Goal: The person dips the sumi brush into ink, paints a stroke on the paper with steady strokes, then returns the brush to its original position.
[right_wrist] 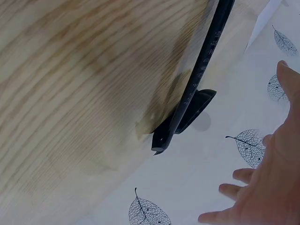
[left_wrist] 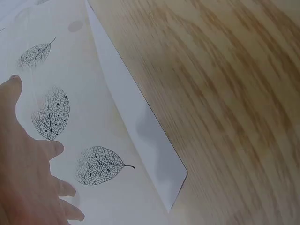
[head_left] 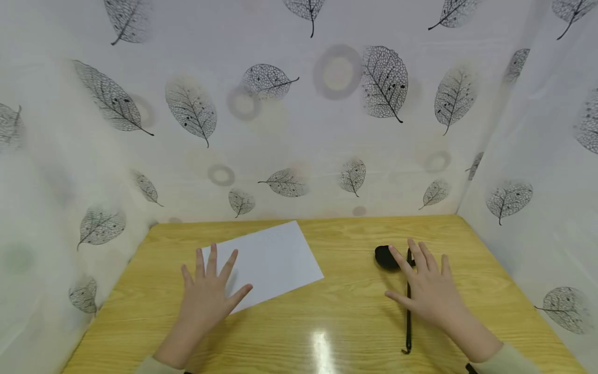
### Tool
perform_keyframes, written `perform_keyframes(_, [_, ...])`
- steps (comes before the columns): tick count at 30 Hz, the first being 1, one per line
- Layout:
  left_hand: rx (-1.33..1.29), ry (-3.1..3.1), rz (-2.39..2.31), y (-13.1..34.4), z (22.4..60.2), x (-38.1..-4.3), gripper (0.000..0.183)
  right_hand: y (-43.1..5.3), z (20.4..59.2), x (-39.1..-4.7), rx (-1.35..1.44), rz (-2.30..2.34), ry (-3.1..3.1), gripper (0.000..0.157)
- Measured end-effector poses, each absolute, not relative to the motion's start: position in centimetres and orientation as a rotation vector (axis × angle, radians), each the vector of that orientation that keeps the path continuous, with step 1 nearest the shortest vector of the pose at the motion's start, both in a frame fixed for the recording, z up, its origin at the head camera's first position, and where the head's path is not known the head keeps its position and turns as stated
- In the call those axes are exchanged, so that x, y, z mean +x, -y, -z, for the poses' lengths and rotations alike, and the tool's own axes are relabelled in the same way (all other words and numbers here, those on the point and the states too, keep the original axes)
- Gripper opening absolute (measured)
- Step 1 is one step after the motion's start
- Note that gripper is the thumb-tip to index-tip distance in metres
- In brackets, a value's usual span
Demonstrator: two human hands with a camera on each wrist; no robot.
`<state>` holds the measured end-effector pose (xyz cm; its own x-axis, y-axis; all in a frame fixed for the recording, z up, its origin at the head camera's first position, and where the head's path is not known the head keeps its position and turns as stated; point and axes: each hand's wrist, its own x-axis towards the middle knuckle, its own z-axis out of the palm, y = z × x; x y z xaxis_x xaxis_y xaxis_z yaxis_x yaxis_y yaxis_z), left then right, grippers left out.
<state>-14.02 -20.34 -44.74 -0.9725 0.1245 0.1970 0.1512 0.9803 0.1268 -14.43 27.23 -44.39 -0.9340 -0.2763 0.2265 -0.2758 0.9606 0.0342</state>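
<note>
A black ladle [head_left: 408, 330] lies on the wooden table, its round bowl [head_left: 385, 258] turned to the left at the far end. Its long handle ends in a small hook near the front. My right hand [head_left: 432, 291] is spread over the ladle with its fingers straight and holds nothing. In the right wrist view the ladle's handle [right_wrist: 199, 70] shows apart from that hand. To the left lies a white sheet of paper [head_left: 275, 259], set at a slant. Over its left end my left hand [head_left: 205, 298] is held with fingers spread, gripping nothing; the sheet [left_wrist: 136, 112] shows beside it in the left wrist view.
The yellow wooden tabletop [head_left: 345, 301] runs between the paper and the ladle. White curtains [head_left: 299, 135] with a leaf print stand along the back and both sides of the table.
</note>
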Motion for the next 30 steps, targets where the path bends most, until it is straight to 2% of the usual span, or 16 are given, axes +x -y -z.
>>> perform_keyframes(4, [-0.24,2.915,0.2,20.8,44.7,-14.3,0.088,-27.9,44.3,-14.6,0.493,0.039,2.856,0.103])
perform_keyframes(12, [-0.308,2.915,0.175,21.8,44.8,-14.8,0.08,-29.4,44.3,-14.5,0.718,0.066,2.689,0.086])
perform_keyframes(16, [-0.332,2.926,0.187,22.4,45.1,-14.9,0.076,-30.0,44.4,-14.7,0.842,0.071,2.58,0.067])
perform_keyframes(17, [-0.337,2.929,0.181,22.6,45.1,-15.0,0.075,-30.1,44.4,-14.7,0.868,0.074,2.55,0.067])
perform_keyframes(20, [-0.35,2.93,0.17,23.0,45.2,-15.1,0.074,-30.3,44.4,-14.9,0.942,0.106,2.47,0.08])
perform_keyframes(23, [-0.353,2.941,0.157,23.3,45.4,-15.2,0.073,-30.5,44.2,-14.8,1.002,0.164,2.441,0.053])
perform_keyframes(24, [-0.352,2.946,0.157,23.4,45.4,-15.2,0.073,-30.5,44.2,-14.7,1.018,0.181,2.44,0.054])
perform_keyframes(27, [-0.347,2.956,0.157,23.5,45.5,-15.3,0.072,-30.6,44.1,-14.5,1.057,0.2,2.448,0.082])
perform_keyframes(30, [-0.347,2.962,0.15,23.7,45.6,-15.4,0.071,-30.6,44.4,-14.4,1.091,0.185,2.43,0.073])
